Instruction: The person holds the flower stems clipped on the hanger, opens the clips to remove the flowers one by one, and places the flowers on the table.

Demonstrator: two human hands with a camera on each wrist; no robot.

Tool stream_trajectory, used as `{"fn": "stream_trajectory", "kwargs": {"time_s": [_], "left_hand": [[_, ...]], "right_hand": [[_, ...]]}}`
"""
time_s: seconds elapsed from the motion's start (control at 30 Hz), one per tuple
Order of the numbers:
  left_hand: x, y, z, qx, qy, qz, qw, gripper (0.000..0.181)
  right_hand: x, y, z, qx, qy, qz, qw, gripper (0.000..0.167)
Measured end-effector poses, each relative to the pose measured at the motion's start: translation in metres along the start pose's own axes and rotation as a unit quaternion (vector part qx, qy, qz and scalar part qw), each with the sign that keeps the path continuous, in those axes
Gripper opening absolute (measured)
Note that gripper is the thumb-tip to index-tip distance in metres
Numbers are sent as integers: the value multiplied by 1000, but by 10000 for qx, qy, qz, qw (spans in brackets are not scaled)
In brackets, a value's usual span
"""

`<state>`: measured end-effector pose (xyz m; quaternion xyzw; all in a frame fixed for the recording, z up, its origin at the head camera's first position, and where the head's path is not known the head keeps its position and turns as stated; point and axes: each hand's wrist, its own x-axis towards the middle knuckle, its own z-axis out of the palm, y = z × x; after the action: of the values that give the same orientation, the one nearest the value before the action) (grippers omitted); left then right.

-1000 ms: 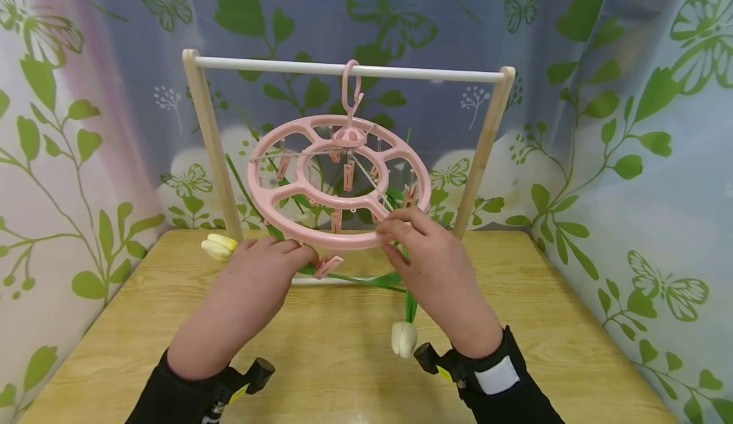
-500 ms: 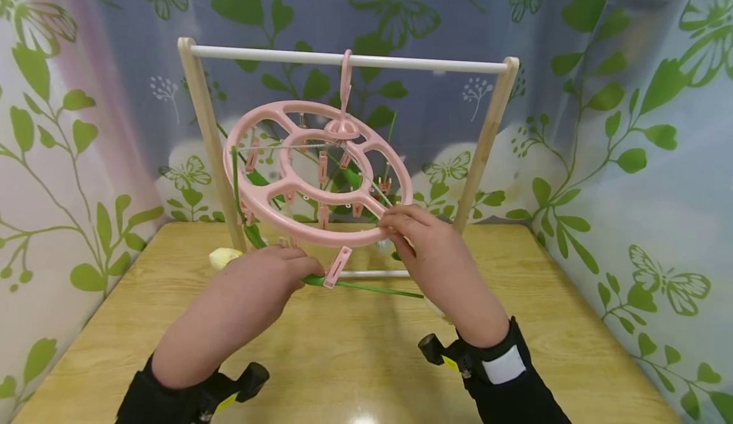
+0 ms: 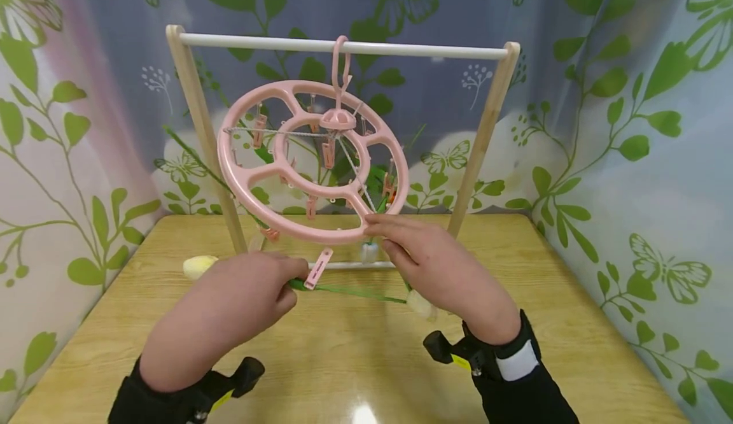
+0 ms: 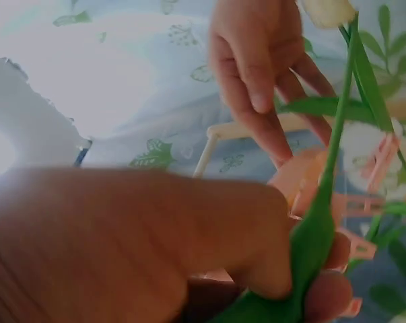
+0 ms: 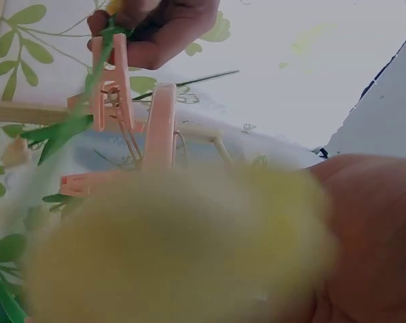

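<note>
My left hand [image 3: 252, 290] pinches the green stem [image 3: 361, 294] of a tulip whose pale yellow head [image 3: 198, 267] shows left of the hand. Just right of my fingers, a pink clothespin [image 3: 319, 269] meets the stem; in the right wrist view its prongs [image 5: 110, 81] straddle the stem. My right hand [image 3: 429, 252] holds the near rim of the pink round clip hanger [image 3: 309, 225], fingers above and thumb below. The hanger tilts toward me. A whitish tulip [image 3: 422, 305] hangs under my right hand, partly hidden; a blurred pale yellow bloom [image 5: 189, 249] fills the right wrist view.
The hanger's hook [image 3: 340, 61] sits over the white bar [image 3: 258, 42] of a wooden-legged stand [image 3: 481, 137] on a wood-grain table [image 3: 355, 354]. Several other pink clothespins and tulips dangle below the ring. Leaf-printed curtains [image 3: 647, 220] surround the table on three sides.
The hanger has swung left and tilts more steeply. My left hand has shifted slightly down and left with the stem, and the clothespin beside it stands more upright. My right hand stays on the rim.
</note>
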<state>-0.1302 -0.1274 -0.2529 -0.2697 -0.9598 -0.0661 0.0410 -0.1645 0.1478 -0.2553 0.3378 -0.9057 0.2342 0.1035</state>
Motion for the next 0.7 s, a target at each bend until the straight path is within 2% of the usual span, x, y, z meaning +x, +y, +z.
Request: {"fn": "stream_trajectory", "kwargs": {"time_s": [0.07,0.13,0.27,0.6,0.7], "left_hand": [[-1,3,0,442,269,-105,9986,23],[-2,5,1,918,493,-84,9945,23],[-1,6,0,1381,629,13,9884,23],[9,-6,7,1439,882,263,9853,33],[11,-9,7,1290,862,574,9862,34]], "right_hand": [[0,0,0,21,-2,-11,10000,39],[0,-1,0,39,-23,0,10000,40],[0,-1,1,33,-90,15,10000,40],[2,-1,2,-43,-144,-52,9999,38],[2,-2,2,-67,-182,-45,9998,38]]}}
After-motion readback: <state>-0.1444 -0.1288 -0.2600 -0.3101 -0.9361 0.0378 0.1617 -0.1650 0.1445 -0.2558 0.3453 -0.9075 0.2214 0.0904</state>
